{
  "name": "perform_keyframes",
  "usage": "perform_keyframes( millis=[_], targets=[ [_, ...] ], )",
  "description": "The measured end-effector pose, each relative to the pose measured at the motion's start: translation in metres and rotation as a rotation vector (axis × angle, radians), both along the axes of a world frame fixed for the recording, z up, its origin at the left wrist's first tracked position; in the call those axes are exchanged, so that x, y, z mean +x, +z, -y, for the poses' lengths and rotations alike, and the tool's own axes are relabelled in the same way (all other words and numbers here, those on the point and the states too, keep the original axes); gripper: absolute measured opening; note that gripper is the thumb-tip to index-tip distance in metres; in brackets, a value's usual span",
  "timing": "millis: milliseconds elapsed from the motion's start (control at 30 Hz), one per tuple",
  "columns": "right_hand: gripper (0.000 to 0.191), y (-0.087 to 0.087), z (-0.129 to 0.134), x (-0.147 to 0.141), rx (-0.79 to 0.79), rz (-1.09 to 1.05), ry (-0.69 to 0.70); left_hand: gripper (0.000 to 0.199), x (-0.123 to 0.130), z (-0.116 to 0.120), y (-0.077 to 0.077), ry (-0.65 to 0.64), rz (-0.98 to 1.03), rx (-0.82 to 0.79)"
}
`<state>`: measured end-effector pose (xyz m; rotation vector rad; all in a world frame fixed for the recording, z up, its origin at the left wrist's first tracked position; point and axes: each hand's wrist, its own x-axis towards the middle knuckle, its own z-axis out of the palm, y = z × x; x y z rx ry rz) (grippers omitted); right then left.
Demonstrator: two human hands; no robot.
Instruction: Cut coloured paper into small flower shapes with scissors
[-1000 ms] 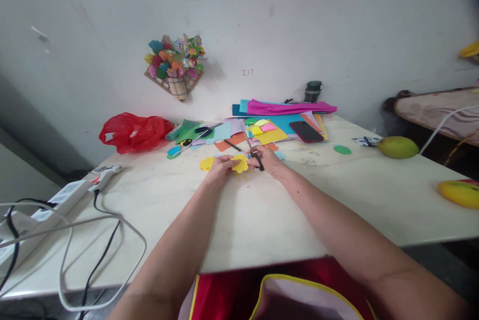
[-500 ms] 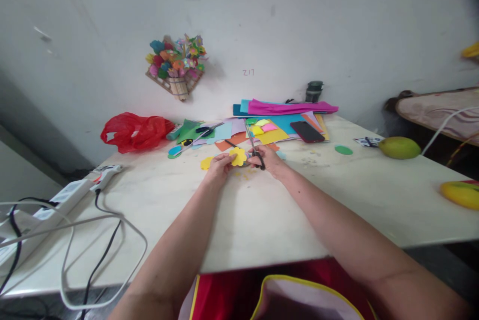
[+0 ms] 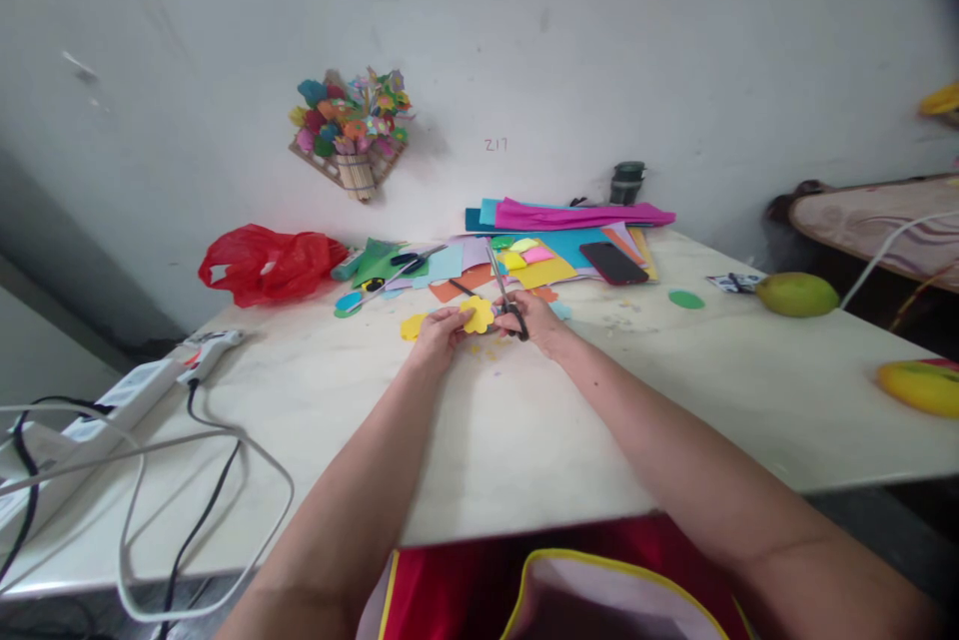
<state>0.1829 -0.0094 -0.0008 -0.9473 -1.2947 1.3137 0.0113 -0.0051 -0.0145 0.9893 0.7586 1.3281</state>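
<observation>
My left hand [image 3: 441, 334] is closed in a pinch on a yellow paper flower [image 3: 478, 315] with a scalloped edge. Close by on the right, my right hand [image 3: 530, 319] grips a pair of scissors [image 3: 503, 278] by the dark handles, with the blades pointing up and away from me. The scissors are beside the flower; I cannot tell whether my right fingers touch its edge. Another yellow paper piece [image 3: 412, 326] lies just left of my left hand. Small yellow scraps [image 3: 490, 351] are scattered on the table below the flower.
Coloured paper sheets [image 3: 569, 247] and a phone [image 3: 614, 263] lie at the back. A second pair of scissors [image 3: 407, 266] and a red plastic bag [image 3: 271, 264] sit back left. A power strip [image 3: 135, 400] with cables occupies the left edge; a mango [image 3: 797, 294] rests on the right.
Both hands hold the flower and the scissors as before, almost unmoved. The whole view has shifted very slightly.
</observation>
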Motion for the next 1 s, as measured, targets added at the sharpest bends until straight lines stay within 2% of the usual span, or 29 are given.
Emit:
perform_keyframes(
  millis=[267, 900, 1000],
  targets=[
    [0.03, 0.003, 0.0041, 0.0012, -0.009, 0.043, 0.015, 0.023, -0.0014, -0.0023, -0.0022, 0.005, -0.008, -0.01],
    [0.035, 0.0006, 0.0028, 0.0018, -0.031, 0.07, 0.014, 0.025, 0.0001, -0.0024, -0.0017, 0.028, -0.001, -0.013],
    [0.035, -0.0017, 0.0017, 0.0031, -0.019, 0.089, 0.052, 0.026, 0.0002, -0.0022, -0.0009, 0.043, 0.006, -0.013]
  ],
)
